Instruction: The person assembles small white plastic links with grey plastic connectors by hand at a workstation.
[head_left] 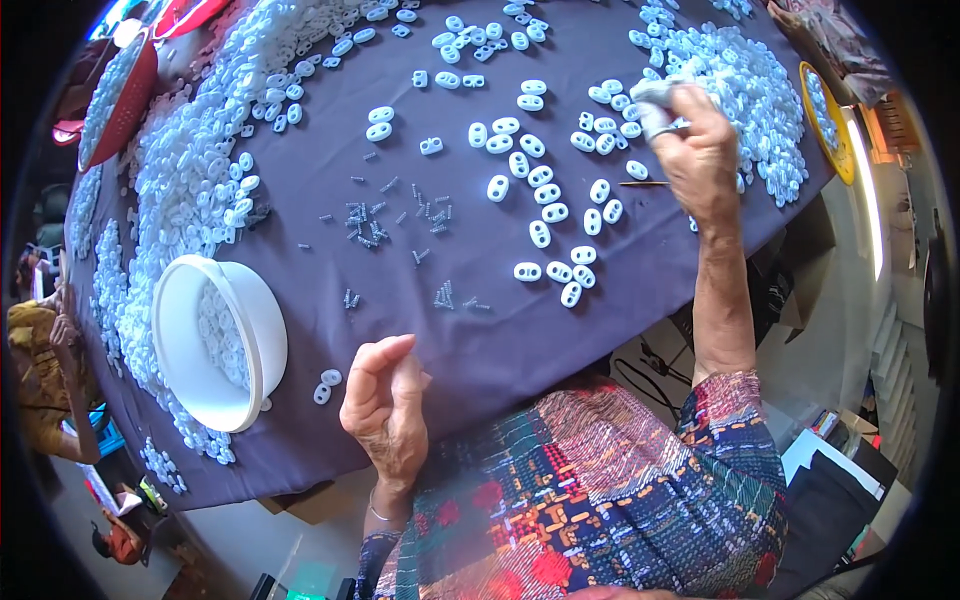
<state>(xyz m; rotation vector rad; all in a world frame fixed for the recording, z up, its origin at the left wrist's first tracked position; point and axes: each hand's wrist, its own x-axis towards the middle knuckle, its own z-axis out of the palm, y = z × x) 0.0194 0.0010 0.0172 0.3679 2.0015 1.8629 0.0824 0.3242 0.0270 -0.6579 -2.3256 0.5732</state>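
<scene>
My right hand (695,150) reaches over the inner edge of a big heap of white oval plastic pieces (750,110) at the right, its fingers curled together. Something pale shows at its fingertips, too unclear to name. Near the table's front edge, my left hand (385,410) is raised with fingers bent and thumb drawn against them; whatever they may hold is hidden. Between the hands lie loose two-holed oval pieces (541,176), some in short rows. Small metal springs (365,222) are scattered left of them, with a little cluster of springs (444,294) closer to me.
A white plastic bowl (270,330) with pieces inside stands at the left. Behind it spreads a long heap of white pieces (185,170). A red basket (135,110) and a yellow tray (845,160) flank the purple tablecloth (400,275). A thin brown stick (643,184) lies near my right hand.
</scene>
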